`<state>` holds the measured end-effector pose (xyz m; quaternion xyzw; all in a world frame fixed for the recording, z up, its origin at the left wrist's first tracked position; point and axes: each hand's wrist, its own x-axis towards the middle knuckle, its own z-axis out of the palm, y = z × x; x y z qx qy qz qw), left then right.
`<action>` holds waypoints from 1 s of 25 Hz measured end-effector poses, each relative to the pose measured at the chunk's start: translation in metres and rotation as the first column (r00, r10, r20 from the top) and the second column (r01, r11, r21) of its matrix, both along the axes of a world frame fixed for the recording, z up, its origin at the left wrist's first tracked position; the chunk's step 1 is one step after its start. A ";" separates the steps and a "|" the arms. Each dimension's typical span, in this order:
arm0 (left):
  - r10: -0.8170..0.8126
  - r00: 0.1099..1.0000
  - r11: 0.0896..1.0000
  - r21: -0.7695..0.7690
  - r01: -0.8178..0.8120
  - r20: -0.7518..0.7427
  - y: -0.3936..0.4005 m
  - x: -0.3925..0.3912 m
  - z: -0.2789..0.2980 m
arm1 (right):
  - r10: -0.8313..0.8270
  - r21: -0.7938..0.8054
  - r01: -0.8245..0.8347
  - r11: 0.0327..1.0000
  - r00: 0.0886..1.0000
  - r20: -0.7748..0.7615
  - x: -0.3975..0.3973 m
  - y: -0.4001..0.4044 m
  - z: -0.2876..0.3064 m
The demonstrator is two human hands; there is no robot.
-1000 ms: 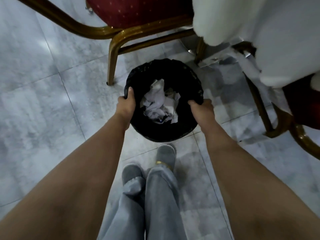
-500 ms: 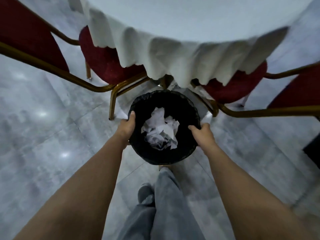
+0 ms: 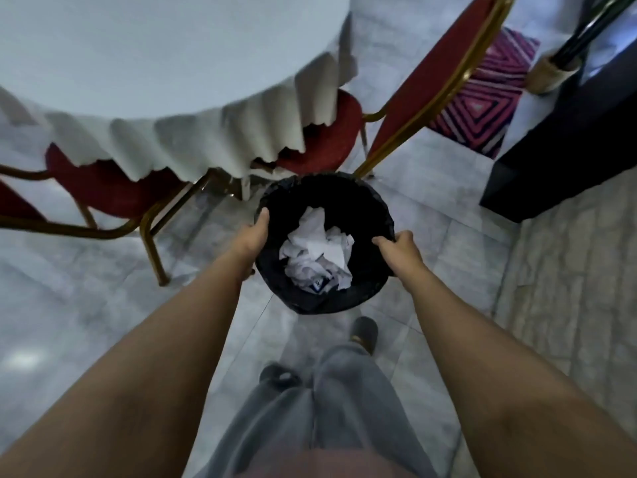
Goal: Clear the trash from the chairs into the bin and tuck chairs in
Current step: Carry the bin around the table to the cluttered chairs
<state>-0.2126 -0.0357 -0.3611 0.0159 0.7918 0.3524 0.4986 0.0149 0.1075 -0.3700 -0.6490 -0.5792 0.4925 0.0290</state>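
Observation:
A round bin lined with a black bag (image 3: 358,198) hangs above the floor between my hands. Crumpled white paper (image 3: 319,251) lies inside it. My left hand (image 3: 253,234) grips the left rim, thumb on the edge. My right hand (image 3: 400,251) grips the right rim. Two red chairs with gold frames stand just beyond the bin: one (image 3: 103,182) on the left and one (image 3: 324,139) on the right, their seats partly under the white tablecloth (image 3: 165,84). I see no trash on the visible parts of the seats.
The right chair's backrest (image 3: 437,77) leans out toward the bin. A pink striped box (image 3: 482,98) sits on the floor behind it. A dark cabinet (image 3: 565,139) stands at the right. Grey tiled floor (image 3: 86,305) spreads to the left, and my feet are below the bin.
The bin has come up off the floor in both hands and shifted right. The view has swung up and right, bringing the table top and the right chair's backrest into sight.

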 end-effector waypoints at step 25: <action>-0.206 0.953 0.976 0.116 0.184 0.223 0.505 0.199 0.021 | -0.356 -0.074 0.353 0.933 0.933 -0.040 0.230 0.440 0.020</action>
